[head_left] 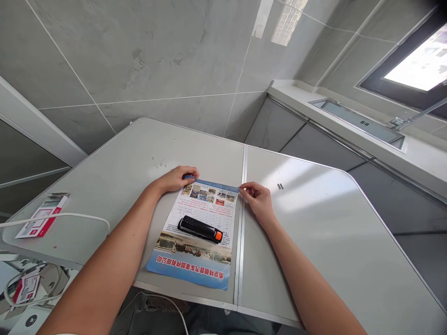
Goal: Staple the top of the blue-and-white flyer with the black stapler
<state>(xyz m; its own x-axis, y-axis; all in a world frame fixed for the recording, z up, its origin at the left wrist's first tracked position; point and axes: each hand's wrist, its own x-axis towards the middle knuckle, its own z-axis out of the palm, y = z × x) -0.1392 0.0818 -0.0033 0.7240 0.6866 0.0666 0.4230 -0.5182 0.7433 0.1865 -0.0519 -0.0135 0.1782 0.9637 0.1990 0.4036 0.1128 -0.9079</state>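
Note:
A printed flyer [202,218] with photos, red text and a blue border lies flat on the grey folding table [314,223]. A black stapler [199,229] with an orange end rests across the middle of the flyer. My left hand [176,179] pinches the flyer's far left corner, fingers curled onto the paper. My right hand [257,197] pinches the far right corner between thumb and fingers. Both forearms reach in from the near edge.
A red and white card [41,219] lies at the table's left edge, with a white cable [70,216] looping over it. A seam [241,218] runs down the table beside the flyer. A counter with a sink [359,122] stands at the right. The floor is tiled.

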